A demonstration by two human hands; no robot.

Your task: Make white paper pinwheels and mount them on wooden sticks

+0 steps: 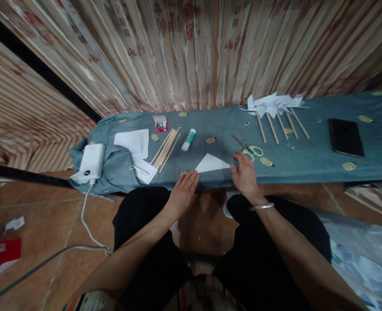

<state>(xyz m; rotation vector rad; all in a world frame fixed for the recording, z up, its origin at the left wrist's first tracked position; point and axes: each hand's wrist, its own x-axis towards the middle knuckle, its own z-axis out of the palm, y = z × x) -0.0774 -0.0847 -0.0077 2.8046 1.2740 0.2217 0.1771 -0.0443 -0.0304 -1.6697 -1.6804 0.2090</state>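
A white sheet of paper folded into a triangle (211, 163) lies flat near the front edge of the cloth-covered bench. At its left corner rests my left hand (183, 192), fingers stretched out and lying flat. My right hand (244, 173) is at the right corner, fingers slightly bent and apart, its thumb by the paper's tip. Just beyond that hand are scissors (256, 150) with pale green handles. A glue stick (189, 139) lies behind the triangle, and several wooden sticks (166, 149) are to its left.
Paper pinwheels (275, 105) on sticks lie at the back right, with a dark phone (345, 137) beyond. Leftward are a small red box (160, 124) of metal pieces, white paper sheets (133, 142) and a white power bank (92, 161) with a cable. A curtain (191, 56) hangs behind.
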